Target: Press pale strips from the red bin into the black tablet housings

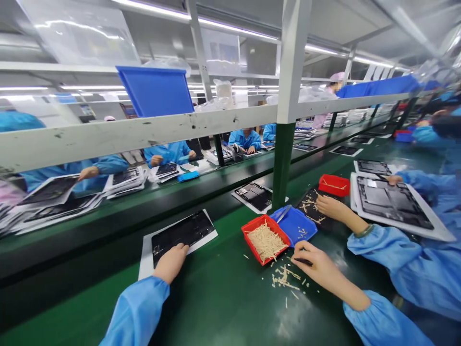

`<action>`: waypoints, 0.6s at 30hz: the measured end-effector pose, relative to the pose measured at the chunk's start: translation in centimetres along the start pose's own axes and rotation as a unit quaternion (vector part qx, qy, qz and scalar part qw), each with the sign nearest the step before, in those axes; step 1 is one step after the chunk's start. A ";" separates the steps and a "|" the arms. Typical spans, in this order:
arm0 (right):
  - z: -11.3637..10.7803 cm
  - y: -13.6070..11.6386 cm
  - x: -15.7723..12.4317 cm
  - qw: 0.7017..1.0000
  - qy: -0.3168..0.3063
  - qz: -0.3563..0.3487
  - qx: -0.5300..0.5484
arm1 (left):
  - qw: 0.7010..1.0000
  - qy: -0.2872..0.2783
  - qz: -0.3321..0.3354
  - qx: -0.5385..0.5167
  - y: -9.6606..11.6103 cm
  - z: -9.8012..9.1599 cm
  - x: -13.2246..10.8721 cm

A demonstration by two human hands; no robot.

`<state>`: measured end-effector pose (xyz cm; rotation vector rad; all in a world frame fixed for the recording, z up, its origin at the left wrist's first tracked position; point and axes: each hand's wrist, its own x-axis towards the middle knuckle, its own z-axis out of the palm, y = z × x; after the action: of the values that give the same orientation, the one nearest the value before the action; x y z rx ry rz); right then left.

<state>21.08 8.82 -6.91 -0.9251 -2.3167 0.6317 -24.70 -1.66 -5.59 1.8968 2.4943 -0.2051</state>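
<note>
My left hand point(171, 263) is closed at the near edge of a dark flat panel point(185, 233), which lies on a white sheet point(146, 254) at the left of the bench. My right hand point(315, 266) is closed round a small dark tool point(303, 262), perhaps tweezers, whose tip is hard to make out. Just left of that hand, a red tray point(262, 257) holds many short beige strips point(266, 240), with loose strips point(284, 278) scattered below it. A blue tray point(295, 225) with a few strips and a metal tool point(284, 213) adjoins the red one.
At the right, another person's hand point(333, 209) is over strips on a dark surface, near a second red tray point(334, 185) and stacked panels point(396, 202). A green-and-white post point(283, 163) rises behind the blue tray. Another panel point(255, 196) lies left of it.
</note>
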 end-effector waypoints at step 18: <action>0.5 -0.3 0.9 0.947 0.037 0.180 0.262 | 0.983 0.164 0.050 0.064 -3.2 -0.2 -2.2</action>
<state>20.00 9.19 -6.80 -1.0845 -1.7763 1.2646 -27.15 -4.59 -4.87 2.2679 2.6289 -0.0556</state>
